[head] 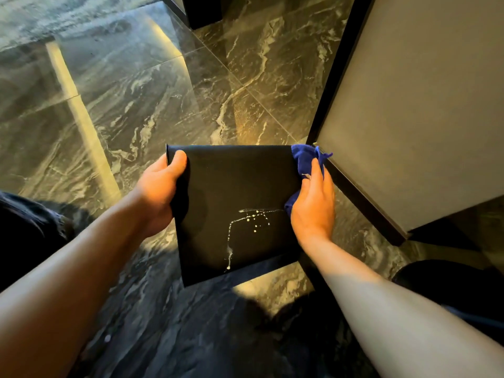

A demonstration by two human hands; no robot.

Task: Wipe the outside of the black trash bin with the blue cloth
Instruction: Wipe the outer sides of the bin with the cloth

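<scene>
- My left hand (161, 186) clamps the bin (234, 208) at its left edge, steadying it above the floor (136, 91).
- My right hand (313, 203) presses the cloth (304, 159) flat against the right side, beside the white streaks (245, 225).

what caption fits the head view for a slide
Left hand steadies the black bin while the right hand presses the blue cloth to its side, white streaks unwiped.
</scene>
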